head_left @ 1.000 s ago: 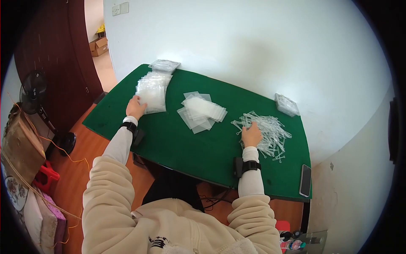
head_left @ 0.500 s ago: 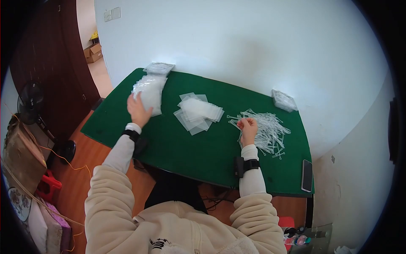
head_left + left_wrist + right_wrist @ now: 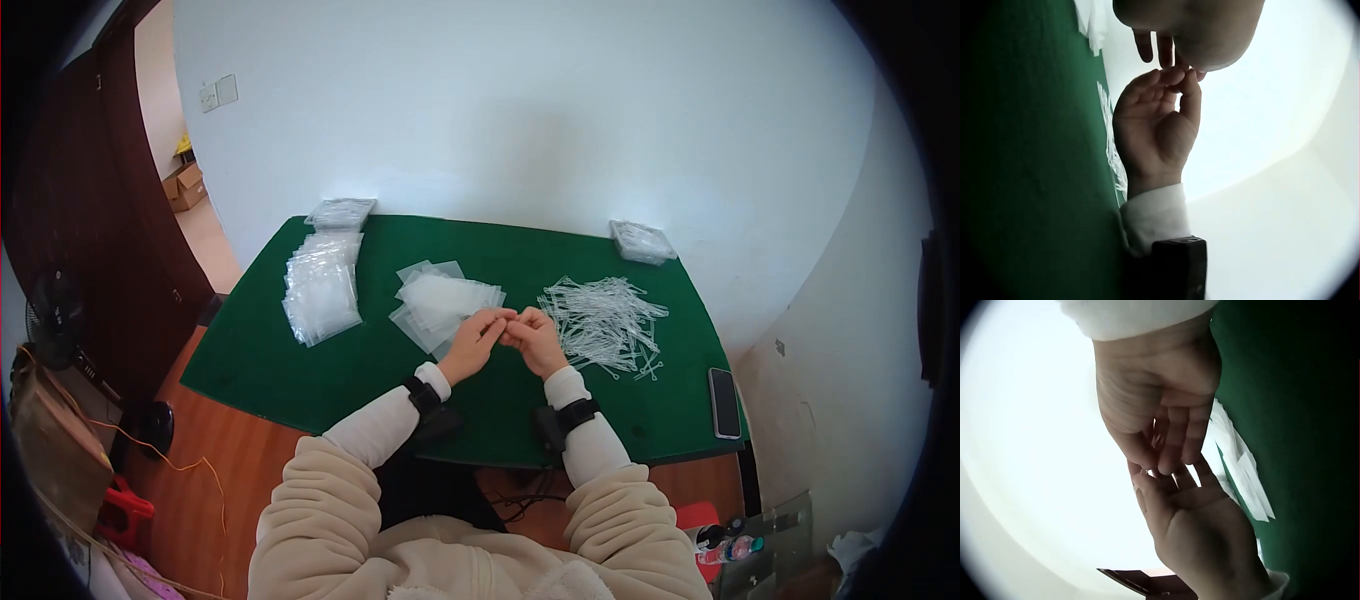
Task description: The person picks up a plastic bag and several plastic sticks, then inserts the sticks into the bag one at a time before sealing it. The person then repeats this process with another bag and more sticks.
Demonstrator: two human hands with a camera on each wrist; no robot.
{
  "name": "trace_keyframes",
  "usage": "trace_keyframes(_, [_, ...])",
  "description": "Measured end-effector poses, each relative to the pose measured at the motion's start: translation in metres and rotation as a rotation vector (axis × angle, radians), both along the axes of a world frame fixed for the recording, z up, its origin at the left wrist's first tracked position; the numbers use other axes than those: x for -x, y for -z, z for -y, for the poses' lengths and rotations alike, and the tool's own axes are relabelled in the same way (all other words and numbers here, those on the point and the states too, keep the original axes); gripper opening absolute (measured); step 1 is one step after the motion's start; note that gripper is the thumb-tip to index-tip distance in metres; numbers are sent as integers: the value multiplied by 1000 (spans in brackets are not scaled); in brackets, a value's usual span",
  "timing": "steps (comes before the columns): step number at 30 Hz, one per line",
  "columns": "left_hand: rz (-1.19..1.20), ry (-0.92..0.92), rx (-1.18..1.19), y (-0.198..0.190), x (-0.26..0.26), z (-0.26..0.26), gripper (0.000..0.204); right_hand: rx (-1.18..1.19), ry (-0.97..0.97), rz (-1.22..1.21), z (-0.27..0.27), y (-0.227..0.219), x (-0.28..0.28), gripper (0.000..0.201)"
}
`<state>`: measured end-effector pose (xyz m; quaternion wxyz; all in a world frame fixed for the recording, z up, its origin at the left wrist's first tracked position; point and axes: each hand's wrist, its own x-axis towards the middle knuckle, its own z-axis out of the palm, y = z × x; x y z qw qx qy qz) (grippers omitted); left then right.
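Note:
In the head view my left hand (image 3: pixel 477 345) and right hand (image 3: pixel 535 340) meet over the table's middle, in front of the clear plastic bags. Thumb and index fingertips of both hands come together in a pinch. A small glint of something clear (image 3: pixel 1149 472) shows at the fingertips in the right wrist view; the fingers hide most of it, and I cannot tell its full shape. Just right of my right hand lies a heap of clear plastic sticks (image 3: pixel 603 325) with ring ends. A loose pile of flat clear bags (image 3: pixel 445 295) lies beyond my left hand.
An overlapping row of clear bags (image 3: pixel 322 290) runs along the left of the green table (image 3: pixel 400 390). Packed bundles stand at the back left (image 3: pixel 340 214) and back right (image 3: pixel 642 242). A phone (image 3: pixel 724 403) lies near the right edge.
My left hand has left the row of bags and moved right to the middle. My right hand has come left from the stick heap, its fingers pinched. The head view has shifted.

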<state>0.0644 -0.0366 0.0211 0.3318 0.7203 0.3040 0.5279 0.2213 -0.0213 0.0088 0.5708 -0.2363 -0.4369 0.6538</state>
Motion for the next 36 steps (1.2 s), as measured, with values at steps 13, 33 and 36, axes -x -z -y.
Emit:
trace_keyframes(13, [565,51,540,7,17,2,16,-746,950,1501,-21,33,-11,18])
trace_keyframes(33, [193,94,468,19,21,-6,22,-678,1018,1534,4,-8,-3,4])
trace_keyframes(36, [165,153,482,20,19,-4,23,-756,1058,1473,3,-7,0,3])
